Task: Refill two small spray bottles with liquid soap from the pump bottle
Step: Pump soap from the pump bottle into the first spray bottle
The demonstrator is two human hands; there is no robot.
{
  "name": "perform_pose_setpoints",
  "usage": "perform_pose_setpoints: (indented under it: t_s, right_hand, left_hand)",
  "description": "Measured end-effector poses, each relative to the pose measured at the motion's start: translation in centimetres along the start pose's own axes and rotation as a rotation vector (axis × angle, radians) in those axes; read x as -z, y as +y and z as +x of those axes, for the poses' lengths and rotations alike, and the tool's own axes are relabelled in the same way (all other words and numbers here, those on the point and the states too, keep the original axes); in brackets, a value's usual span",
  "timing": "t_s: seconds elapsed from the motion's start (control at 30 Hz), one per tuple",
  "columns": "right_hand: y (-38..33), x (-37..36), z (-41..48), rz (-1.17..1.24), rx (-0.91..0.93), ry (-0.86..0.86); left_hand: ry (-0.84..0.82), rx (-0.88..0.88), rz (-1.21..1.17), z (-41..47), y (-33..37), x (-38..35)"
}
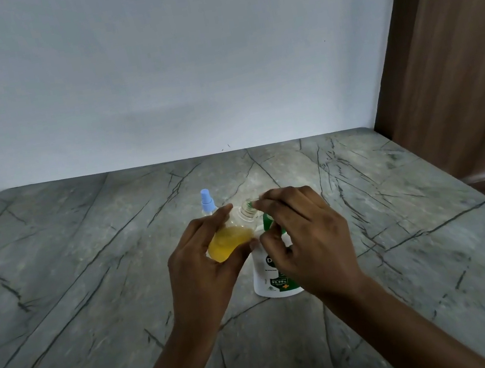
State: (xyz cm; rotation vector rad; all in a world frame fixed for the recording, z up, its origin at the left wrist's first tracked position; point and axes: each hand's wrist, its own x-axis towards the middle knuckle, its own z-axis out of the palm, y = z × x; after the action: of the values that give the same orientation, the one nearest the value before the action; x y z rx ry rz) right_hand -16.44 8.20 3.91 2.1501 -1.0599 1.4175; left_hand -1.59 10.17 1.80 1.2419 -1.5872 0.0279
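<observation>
The step in hand looked to be dosing soap into the first small spray bottle (pixel 231 239), and doing it well would mean holding its open neck (pixel 247 210) right under the green spout and pressing the pump in short, slow strokes, so thick soap had time to run down and not smear over the rim. The left hand (pixel 195 257) had a close grip round the bottle's body, fingers behind and thumb in front. It held the bottle off the table (pixel 89 275), tilted with the neck up and to the right, and yellow liquid filled its lower part. The right hand (pixel 305 237) lay over the pump head (pixel 268 221) of the white pump bottle (pixel 271 279), which stood on the table just below. Its fingers were curled down over the top, with fingertips reaching to the spout at the bottle's mouth; that grip was narrow, though the hand hid exactly how it bore on the pump. The second spray bottle (pixel 207 203), its blue cap on, stood just behind the left hand, apparently not yet opened.
</observation>
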Motion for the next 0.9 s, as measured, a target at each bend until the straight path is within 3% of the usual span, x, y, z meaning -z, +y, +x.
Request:
perform_pose_setpoints:
  t_s: [0.9]
  right_hand:
    - [-0.2,-0.3,-0.6,-0.018,0.007,0.024]
  left_hand:
    - [-0.022,0.017,0.016,-0.2,-0.1,0.2]
